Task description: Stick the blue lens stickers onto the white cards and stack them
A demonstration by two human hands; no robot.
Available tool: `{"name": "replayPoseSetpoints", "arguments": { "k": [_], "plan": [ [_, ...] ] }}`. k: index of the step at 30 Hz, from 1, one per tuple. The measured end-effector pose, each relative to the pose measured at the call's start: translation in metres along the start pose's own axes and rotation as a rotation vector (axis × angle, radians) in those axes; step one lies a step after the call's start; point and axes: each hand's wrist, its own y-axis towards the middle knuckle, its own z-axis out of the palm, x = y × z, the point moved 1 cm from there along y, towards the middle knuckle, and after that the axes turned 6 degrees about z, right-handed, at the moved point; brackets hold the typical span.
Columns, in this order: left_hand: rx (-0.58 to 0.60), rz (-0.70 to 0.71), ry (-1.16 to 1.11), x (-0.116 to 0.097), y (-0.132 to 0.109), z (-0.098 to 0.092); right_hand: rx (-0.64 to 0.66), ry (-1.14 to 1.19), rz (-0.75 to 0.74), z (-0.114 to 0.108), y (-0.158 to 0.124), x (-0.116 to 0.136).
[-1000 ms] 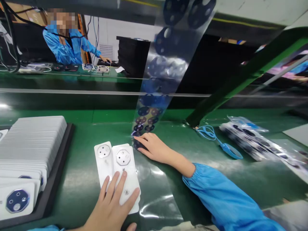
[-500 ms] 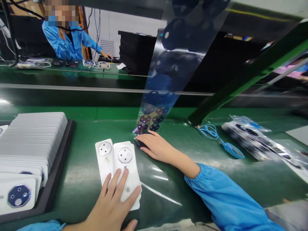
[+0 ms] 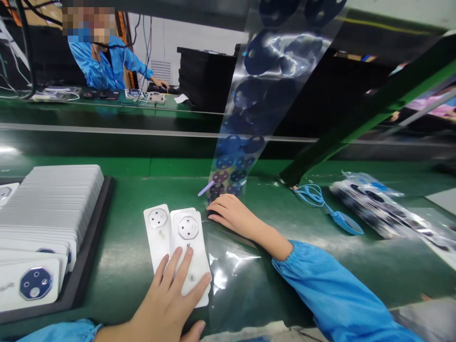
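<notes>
Two white phone back covers (image 3: 180, 247) lie side by side on the green bench, each with an octagonal camera opening near its top. My left hand (image 3: 171, 299) lies flat on their lower ends with the fingers spread. My right hand (image 3: 231, 216) rests on the low end of a clear film strip (image 3: 249, 137) that carries several dark blue round camera lens pieces and rises up and away. Its fingertips press on a dark lens piece at the strip's end, beside a small purple tab (image 3: 205, 190).
A black tray (image 3: 90, 247) at the left holds a row of white covers (image 3: 53, 204), the nearest with a blue lens fitted. A blue wrist strap (image 3: 331, 213) and bagged parts (image 3: 384, 213) lie at the right. A person in a blue coat works at the far bench.
The film strip has shifted and its low end now lies flatter under my right hand; the purple tab has lifted. My left hand stays on the covers.
</notes>
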Motion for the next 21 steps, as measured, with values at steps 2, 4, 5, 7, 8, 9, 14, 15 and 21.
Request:
{"name": "replayPoseSetpoints", "arguments": {
  "k": [2, 4, 5, 7, 8, 9, 14, 15, 21],
  "plan": [
    [0.008, 0.008, -0.001, 0.000, 0.000, -0.001, -0.005, 0.013, 0.001, 0.000, 0.001, -0.001],
    [0.020, 0.008, -0.006, 0.000, 0.000, -0.001, -0.008, 0.006, 0.001, 0.000, 0.002, -0.002],
    [0.024, 0.006, -0.012, 0.000, 0.001, -0.001, -0.010, 0.001, -0.001, 0.000, 0.002, -0.002],
    [0.029, 0.000, -0.026, 0.000, 0.001, -0.002, -0.016, 0.004, 0.001, -0.002, 0.000, -0.002],
    [0.031, -0.002, -0.034, 0.000, 0.001, -0.002, -0.013, 0.013, 0.007, -0.003, -0.001, -0.002],
    [0.034, -0.001, -0.040, 0.000, 0.001, -0.002, -0.003, 0.024, 0.014, -0.005, -0.003, -0.002],
    [0.051, 0.002, -0.050, -0.001, 0.000, -0.003, 0.078, 0.078, 0.046, -0.009, -0.011, -0.003],
    [0.057, -0.002, -0.052, -0.001, 0.000, -0.003, 0.077, 0.092, 0.053, -0.008, -0.012, -0.003],
    [0.061, 0.004, -0.044, -0.001, 0.001, -0.002, 0.003, 0.126, 0.066, 0.001, -0.015, -0.003]
  ]
}}
